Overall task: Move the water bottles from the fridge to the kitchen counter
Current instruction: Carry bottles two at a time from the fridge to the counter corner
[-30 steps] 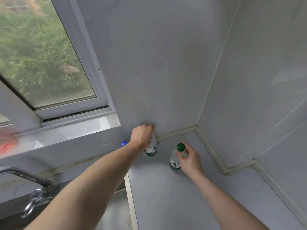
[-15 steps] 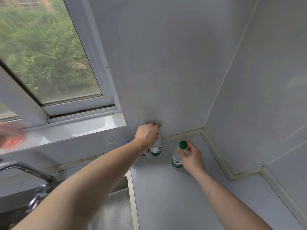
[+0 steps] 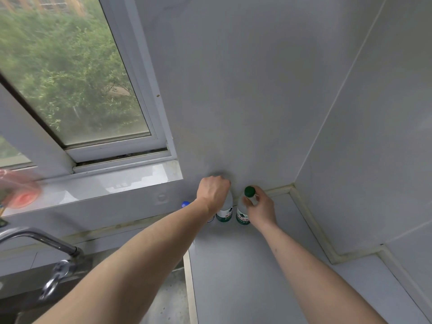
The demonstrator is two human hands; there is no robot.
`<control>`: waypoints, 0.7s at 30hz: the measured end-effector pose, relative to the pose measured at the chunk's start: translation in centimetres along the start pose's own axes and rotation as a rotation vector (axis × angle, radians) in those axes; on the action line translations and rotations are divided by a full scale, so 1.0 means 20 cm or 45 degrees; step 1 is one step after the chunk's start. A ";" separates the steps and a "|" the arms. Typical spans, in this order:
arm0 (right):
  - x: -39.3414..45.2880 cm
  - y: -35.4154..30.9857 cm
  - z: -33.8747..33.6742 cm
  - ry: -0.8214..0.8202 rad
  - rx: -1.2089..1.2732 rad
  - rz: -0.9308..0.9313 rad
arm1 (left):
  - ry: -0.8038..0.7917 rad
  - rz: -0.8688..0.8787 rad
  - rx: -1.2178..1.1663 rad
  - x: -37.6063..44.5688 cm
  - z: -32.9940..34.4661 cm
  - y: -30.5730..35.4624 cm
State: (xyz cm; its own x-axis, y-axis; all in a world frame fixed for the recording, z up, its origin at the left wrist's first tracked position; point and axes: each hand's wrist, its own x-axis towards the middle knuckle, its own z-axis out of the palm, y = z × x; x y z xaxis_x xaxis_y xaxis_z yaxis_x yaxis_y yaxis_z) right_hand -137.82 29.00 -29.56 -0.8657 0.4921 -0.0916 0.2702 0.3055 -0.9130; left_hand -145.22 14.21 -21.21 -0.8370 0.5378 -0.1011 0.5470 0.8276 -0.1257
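Note:
Two clear water bottles with green labels stand upright side by side on the grey kitchen counter (image 3: 245,277), close to the back wall. My left hand (image 3: 214,190) is closed over the top of the left bottle (image 3: 225,212), hiding its cap. My right hand (image 3: 260,208) grips the neck and shoulder of the right bottle (image 3: 242,215), whose green cap (image 3: 249,191) shows above my fingers. A third bottle with a blue cap (image 3: 185,204) stands further left, mostly hidden behind my left forearm.
A steel sink (image 3: 168,300) with a tap (image 3: 53,244) lies left of the counter. Above it runs a window sill (image 3: 105,183) with a blurred red object (image 3: 21,195). Walls close the counter at the back and right, forming a corner (image 3: 292,185).
My right hand has carried the green-capped bottle left and back until it stands right beside the bottle under my left hand. The left hand has stayed on its bottle.

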 end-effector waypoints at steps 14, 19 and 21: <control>0.14 -0.05 0.08 -0.030 0.049 -0.097 | 0.241 -0.002 -0.313 0.04 0.17 -0.06; 0.14 -0.04 0.07 -0.037 0.073 -0.144 | 0.251 -0.041 -0.422 0.07 0.16 -0.08; 0.14 -0.05 0.05 -0.050 0.064 -0.134 | 0.241 -0.014 -0.436 0.07 0.17 -0.07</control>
State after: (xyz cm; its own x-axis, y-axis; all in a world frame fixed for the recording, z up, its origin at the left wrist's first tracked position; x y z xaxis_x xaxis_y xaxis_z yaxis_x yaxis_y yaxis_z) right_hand -141.04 29.24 -29.40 -0.9044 0.4265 -0.0086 0.1560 0.3119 -0.9372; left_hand -147.12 13.29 -24.51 -0.8485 0.5221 0.0865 0.5277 0.8221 0.2139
